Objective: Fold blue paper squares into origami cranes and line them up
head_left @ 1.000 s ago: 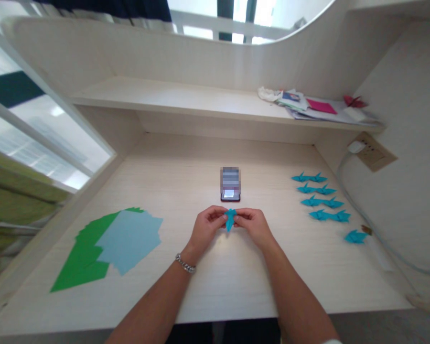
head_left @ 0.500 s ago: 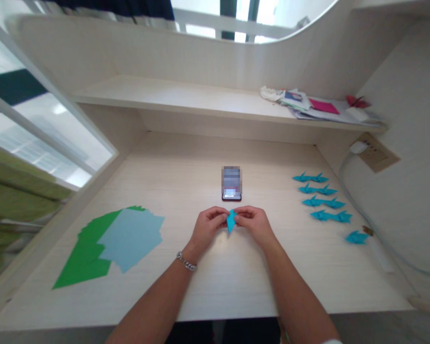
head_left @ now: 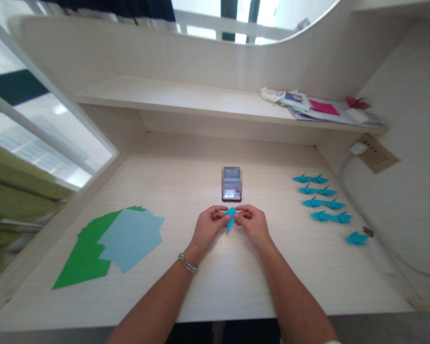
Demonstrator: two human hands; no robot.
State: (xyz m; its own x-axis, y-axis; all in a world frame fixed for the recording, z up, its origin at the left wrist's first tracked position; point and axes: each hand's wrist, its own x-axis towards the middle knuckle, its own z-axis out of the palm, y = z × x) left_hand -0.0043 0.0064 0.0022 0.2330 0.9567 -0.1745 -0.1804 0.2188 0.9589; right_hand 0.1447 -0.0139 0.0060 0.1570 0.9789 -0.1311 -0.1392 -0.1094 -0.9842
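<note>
Between my two hands is a small folded piece of blue origami paper [head_left: 231,218], its narrow point facing me. My left hand [head_left: 210,223] pinches its left side, thumb on top. On the right side, my right hand [head_left: 251,220] pinches it in the same way. Just beyond the fingers lies a phone [head_left: 231,184] with a blurred screen. To the right stand several finished blue paper cranes [head_left: 323,203] in short rows, with a single crane [head_left: 357,238] nearest me. Sheets of light blue paper [head_left: 132,239] overlap green paper [head_left: 84,253] on the left.
The pale wooden desk [head_left: 200,286] has a shelf [head_left: 165,95] across its back, holding papers and a pink sheet [head_left: 323,106] at the right. A white cable [head_left: 358,205] runs down from a wall socket [head_left: 375,153]. A window and green curtain [head_left: 17,205] border the left.
Both thumbs have moved further onto the blue paper, which looks wider and flatter at its top and tilts slightly. The phone, the cranes and the paper sheets stay where they were.
</note>
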